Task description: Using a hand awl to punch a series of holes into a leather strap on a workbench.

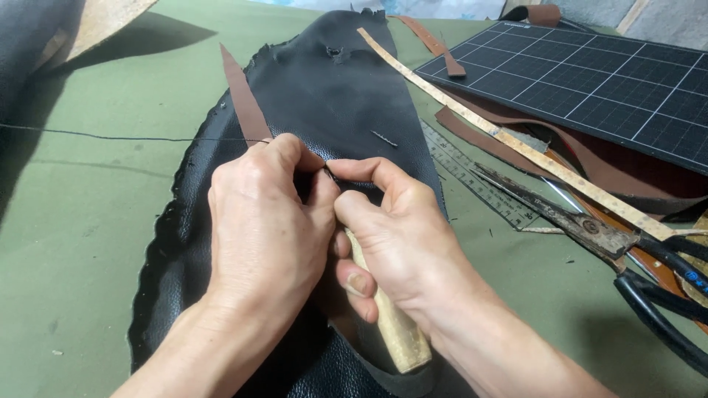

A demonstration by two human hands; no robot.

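A large piece of black leather (324,96) lies on the green cloth-covered table (96,214). My left hand (265,221) presses on the leather with its fingers curled around something small and dark. My right hand (394,228) grips a tool with a pale wooden handle (394,324); its thin metal tip (330,175) meets the leather between my two hands. A black thread (110,136) runs from the left edge toward my left hand. What lies under my fingers is hidden.
A brown leather strip (243,99) lies along the hide's left edge. To the right are a metal ruler (472,173), a long pale measuring strip (509,144), big old scissors (590,228), brown leather pieces (590,166) and a black gridded cutting mat (590,81).
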